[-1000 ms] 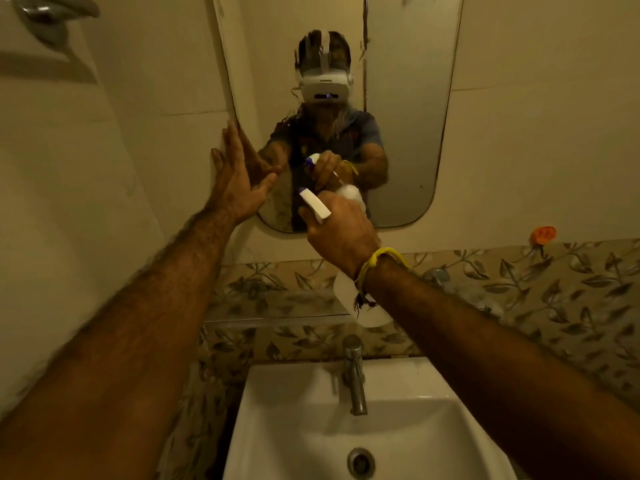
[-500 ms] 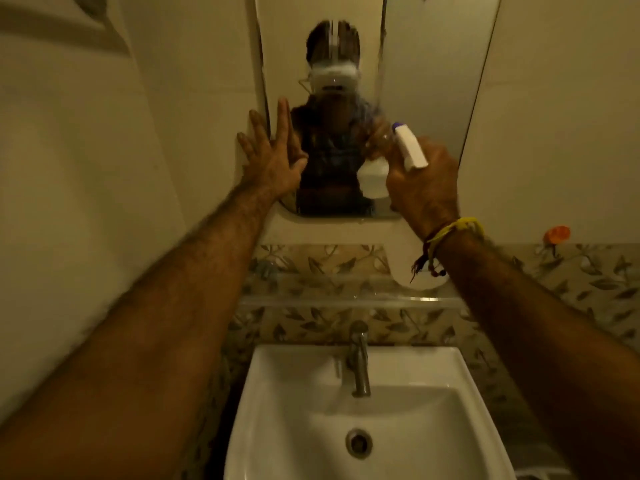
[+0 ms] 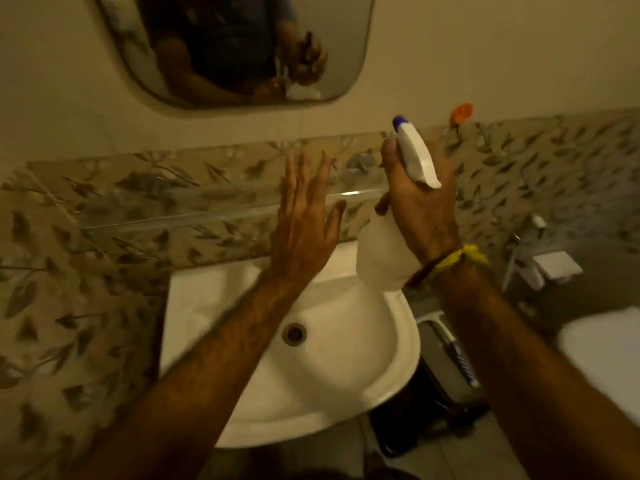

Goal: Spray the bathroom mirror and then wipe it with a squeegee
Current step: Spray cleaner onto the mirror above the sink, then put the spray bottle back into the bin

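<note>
The bathroom mirror [image 3: 332, 46] hangs on the wall at the top of the view, only its lower part showing. My right hand [image 3: 420, 206] is shut around a white spray bottle [image 3: 379, 258] with a blue-tipped nozzle, held below the mirror in front of the leaf-patterned tiles, above the sink's right edge. My left hand [image 3: 304, 223] is open with fingers spread, hovering over the back of the sink, away from the mirror. No squeegee is visible.
A white sink [image 3: 346, 375] lies below both arms. A glass shelf [image 3: 180, 213] runs along the patterned tile band. An orange hook [image 3: 462, 112] sticks to the wall at right. White fittings [image 3: 554, 268] and a white toilet [image 3: 609, 348] sit at right.
Both hands have dropped from the mirror to the level of the glass shelf. My left hand has left the mirror's edge. The view has tilted down toward the sink.
</note>
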Motion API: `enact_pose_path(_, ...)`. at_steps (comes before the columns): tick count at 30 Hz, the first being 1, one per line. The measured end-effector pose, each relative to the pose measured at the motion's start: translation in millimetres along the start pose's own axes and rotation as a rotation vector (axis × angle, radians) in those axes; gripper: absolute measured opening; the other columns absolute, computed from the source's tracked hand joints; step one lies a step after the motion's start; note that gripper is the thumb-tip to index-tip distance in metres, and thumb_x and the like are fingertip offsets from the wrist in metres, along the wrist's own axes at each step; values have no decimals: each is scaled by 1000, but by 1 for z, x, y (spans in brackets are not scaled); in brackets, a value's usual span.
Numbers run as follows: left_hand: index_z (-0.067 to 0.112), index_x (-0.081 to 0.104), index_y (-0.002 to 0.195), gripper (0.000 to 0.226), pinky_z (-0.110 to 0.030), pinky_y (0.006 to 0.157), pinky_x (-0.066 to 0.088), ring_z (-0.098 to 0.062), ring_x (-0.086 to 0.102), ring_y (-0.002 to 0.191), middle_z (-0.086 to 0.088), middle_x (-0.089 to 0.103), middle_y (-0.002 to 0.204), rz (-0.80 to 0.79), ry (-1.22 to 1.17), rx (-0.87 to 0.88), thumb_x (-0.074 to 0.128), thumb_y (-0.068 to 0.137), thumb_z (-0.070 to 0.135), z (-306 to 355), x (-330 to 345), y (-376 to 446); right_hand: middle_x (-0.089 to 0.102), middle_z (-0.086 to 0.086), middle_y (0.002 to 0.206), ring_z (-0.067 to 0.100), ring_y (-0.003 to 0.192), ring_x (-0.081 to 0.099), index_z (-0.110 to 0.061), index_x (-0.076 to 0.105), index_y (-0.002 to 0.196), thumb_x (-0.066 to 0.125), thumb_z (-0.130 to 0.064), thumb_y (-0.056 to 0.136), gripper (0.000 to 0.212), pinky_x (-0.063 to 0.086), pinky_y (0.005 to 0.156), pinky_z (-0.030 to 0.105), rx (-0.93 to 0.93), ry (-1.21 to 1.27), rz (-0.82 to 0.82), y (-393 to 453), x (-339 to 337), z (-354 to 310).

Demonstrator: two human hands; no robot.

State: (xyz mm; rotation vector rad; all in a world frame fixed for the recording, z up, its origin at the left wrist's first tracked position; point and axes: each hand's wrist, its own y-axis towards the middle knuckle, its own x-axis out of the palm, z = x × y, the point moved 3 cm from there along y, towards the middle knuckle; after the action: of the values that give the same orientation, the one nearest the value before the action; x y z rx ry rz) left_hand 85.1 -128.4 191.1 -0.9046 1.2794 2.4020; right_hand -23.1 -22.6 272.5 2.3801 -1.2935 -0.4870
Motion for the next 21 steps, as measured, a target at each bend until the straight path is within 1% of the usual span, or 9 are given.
enact_pose_path(3,10,35,156,58,-41,124,25,-32,20,154,-14,30,164,-87,-152,1,50,103,29,21,56,-55,64,12,70,14,52,62,-17,67,91,62,-34,94,18,47,43,15,121,-72,81,-38,-54,53)
enact_pose_path(5,11,39,155,56,-41,123,29,-29,26,153,-11,35,162,-247,-196,-61,51,104,30,32,95,-82,64,6,72,11,55,63,-15,68,93,63,-35,93,21,49,46,18,212,-140,128,-62,-89,92)
enact_pose_path(7,14,30,159,60,-44,126,22,-28,16,156,-7,25,167,-526,-166,-122,46,106,36,41,138,-103,67,7,80,11,59,66,-17,68,97,65,-38,92,22,50,47,21,308,-228,184,-84,-121,128)
enact_pose_path(9,14,15,162,68,-44,128,8,-26,-1,158,-5,7,171,-819,-94,-178,41,106,43,46,180,-116,67,10,84,18,64,68,-28,69,93,65,-40,91,13,52,50,25,361,-298,260,-103,-150,158)
enact_pose_path(12,11,3,162,77,-44,128,4,-29,-9,157,-8,-7,170,-1076,29,-248,37,106,50,53,229,-125,66,12,86,33,74,67,-42,63,82,63,-40,91,9,58,65,46,429,-415,318,-124,-189,198)
enact_pose_path(14,7,-1,161,81,-43,128,4,-31,-9,157,-12,-9,170,-1104,64,-297,38,105,51,57,254,-128,66,13,90,34,78,68,-37,62,78,65,-35,91,14,58,69,56,557,-394,363,-137,-211,225)
enact_pose_path(17,3,-6,159,89,-44,127,5,-36,-10,156,-18,-12,168,-1048,97,-402,44,103,51,63,288,-131,66,14,97,33,87,67,-39,60,82,65,-27,92,16,58,77,55,666,-395,313,-148,-231,263)
enact_pose_path(19,3,-10,159,98,-51,127,6,-39,-13,155,-20,-16,167,-996,176,-472,49,100,54,69,308,-138,67,12,98,32,92,66,-35,61,88,66,-23,92,14,58,80,49,678,-405,261,-146,-239,286)
enact_pose_path(21,6,-9,160,106,-56,124,3,-40,-14,154,-21,-18,166,-921,281,-516,55,93,58,75,320,-146,66,7,98,26,93,66,-20,69,100,67,-20,91,9,58,80,38,679,-420,221,-139,-242,313)
